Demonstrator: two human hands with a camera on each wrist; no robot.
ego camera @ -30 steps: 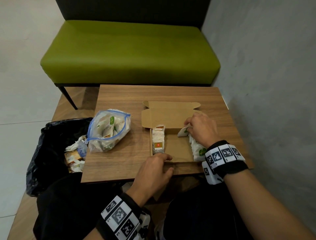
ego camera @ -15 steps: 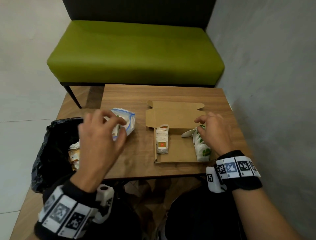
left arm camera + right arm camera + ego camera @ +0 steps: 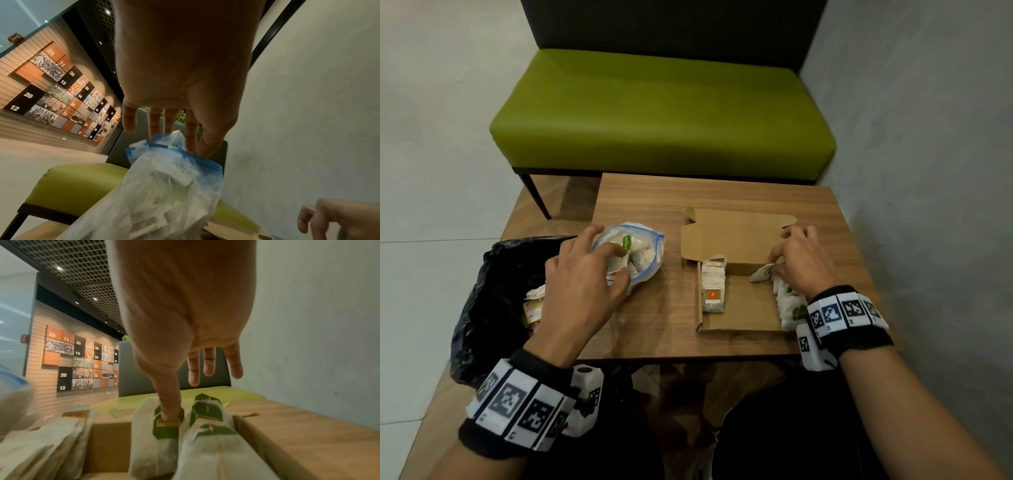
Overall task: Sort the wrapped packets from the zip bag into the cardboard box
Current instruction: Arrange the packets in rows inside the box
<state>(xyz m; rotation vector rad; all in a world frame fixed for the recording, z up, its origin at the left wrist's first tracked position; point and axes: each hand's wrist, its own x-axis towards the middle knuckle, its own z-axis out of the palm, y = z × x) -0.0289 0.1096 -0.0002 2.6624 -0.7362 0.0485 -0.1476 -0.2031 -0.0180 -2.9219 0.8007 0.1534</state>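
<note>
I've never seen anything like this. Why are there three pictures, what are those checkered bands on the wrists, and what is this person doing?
No machine here: a person wears one camera on the head and one on each wrist, in the checkered bands. The top picture looks down from the head at a wooden table. The left hand reaches into the open zip bag of packets. The right hand presses its thumb on a green-labelled packet among those standing in the cardboard box. The other two pictures look along each hand. Neither hand plainly grips anything.
</note>
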